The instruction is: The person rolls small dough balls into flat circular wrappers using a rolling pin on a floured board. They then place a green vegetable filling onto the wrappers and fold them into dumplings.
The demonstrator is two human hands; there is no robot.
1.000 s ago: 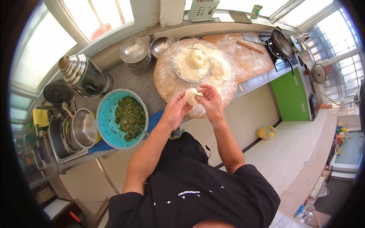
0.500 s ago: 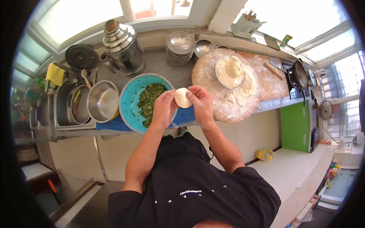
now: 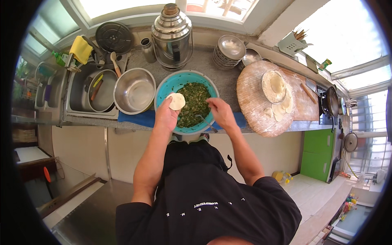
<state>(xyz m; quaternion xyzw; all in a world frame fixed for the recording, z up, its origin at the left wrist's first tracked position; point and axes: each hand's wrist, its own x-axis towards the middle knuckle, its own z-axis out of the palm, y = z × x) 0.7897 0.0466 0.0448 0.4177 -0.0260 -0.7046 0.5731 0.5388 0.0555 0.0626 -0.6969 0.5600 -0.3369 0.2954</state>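
My left hand (image 3: 163,117) holds a round, pale dough wrapper (image 3: 177,101) by its edge over the left part of a turquoise bowl (image 3: 163,86). Chopped green filling (image 3: 193,102) covers much of the bowl's inside. A metal spoon (image 3: 212,128) leans in the bowl, its handle over the near right rim. Just above that handle, my right hand (image 3: 222,113) hovers at the bowl's right rim with loosely bent fingers and nothing visible in them. On a round, floured board (image 3: 253,110) to the right, more wrappers (image 3: 279,111) lie around a bowl of flour (image 3: 268,93).
Left of the turquoise bowl stand a steel basin (image 3: 135,90) and a sink (image 3: 73,96) holding a pan. Behind are a large metal thermos (image 3: 172,38) and stacked steel bowls (image 3: 229,48). A rolling pin (image 3: 309,93) rests on a wooden board near the stove.
Both hands were on the wrapper; my right hand has let go and moved right and down to the bowl's rim. My left hand keeps the wrapper, now over the bowl. The view has shifted left.
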